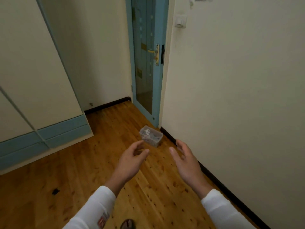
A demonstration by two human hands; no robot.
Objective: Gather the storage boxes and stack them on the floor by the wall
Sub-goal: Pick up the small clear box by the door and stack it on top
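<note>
A small clear plastic storage box (151, 136) with small items inside sits on the wooden floor (82, 171), close to the wall (231, 96) and the dark skirting. My left hand (132, 160) hovers just in front of the box, fingers curled apart and empty. To the right, my right hand (185, 160) is held out with fingers spread, also empty, next to the skirting. Both hands are nearer to me than the box and apart from it. No other storage box is in view.
A blue door (146, 63) with a brass handle stands just behind the box. A cream wardrobe with blue base (41, 96) fills the left side. A small dark scrap (55, 191) lies on the floor at lower left. My foot (127, 224) shows at the bottom edge.
</note>
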